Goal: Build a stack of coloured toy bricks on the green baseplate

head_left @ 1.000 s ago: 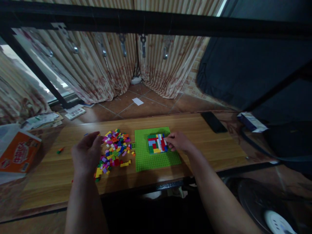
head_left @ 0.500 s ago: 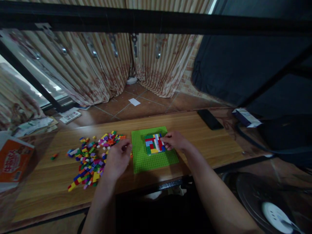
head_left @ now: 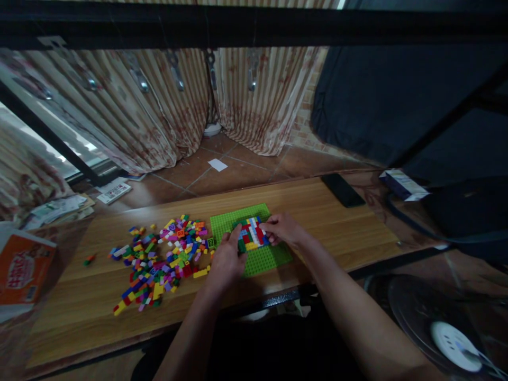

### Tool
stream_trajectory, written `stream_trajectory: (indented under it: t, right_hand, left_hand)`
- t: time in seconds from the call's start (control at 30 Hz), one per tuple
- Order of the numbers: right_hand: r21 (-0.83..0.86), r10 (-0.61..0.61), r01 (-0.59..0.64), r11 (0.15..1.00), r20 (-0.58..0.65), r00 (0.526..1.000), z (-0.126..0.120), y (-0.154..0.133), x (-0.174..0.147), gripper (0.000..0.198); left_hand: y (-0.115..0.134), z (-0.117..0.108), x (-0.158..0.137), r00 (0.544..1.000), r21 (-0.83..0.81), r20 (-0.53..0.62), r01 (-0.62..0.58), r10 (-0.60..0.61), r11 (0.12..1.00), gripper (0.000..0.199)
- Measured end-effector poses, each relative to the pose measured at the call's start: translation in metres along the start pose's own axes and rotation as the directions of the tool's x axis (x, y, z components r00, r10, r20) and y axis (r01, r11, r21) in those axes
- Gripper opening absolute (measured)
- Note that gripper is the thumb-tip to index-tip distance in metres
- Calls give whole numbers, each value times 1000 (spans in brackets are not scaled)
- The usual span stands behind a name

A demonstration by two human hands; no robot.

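A patch of coloured toy bricks, in rows of red, white, yellow, blue and green, sits on a light green studded baseplate. At the patch's left edge is my left hand, fingers stretched forward and thumb apart, with fingertips at the green bricks. My right hand is closed in a pinch at the right edge, fingertips by the red and white bricks. Whatever lies between those fingers is too small or hidden to make out.
Loose toy bricks spread over the left part of the wooden table, near my left forearm. A black phone lies at the back right. An orange and white package stands off the left end; a dark metal bar crosses above.
My left hand has moved right, from beside the loose bricks to the left edge of the brick patch. The right hand stays at the patch's right edge.
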State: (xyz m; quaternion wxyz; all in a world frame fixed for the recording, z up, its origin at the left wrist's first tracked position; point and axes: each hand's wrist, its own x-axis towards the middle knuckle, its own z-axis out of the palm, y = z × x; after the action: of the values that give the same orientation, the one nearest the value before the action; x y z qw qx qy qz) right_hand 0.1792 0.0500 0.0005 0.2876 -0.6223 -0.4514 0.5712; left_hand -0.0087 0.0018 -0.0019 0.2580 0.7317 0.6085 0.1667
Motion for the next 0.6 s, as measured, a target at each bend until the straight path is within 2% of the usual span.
stream_trajectory:
  t: [0.3, 0.6]
  right_hand:
    - [18, -35, 35, 999, 25, 999, 1, 3, -1, 27]
    - [103, -59, 52, 993, 68, 996, -8, 9, -2, 27]
  left_hand:
    - [0, 2, 2, 997, 6, -67, -33, 33, 999, 67]
    - [0, 1, 3, 998, -69, -60, -4, 0, 998, 62]
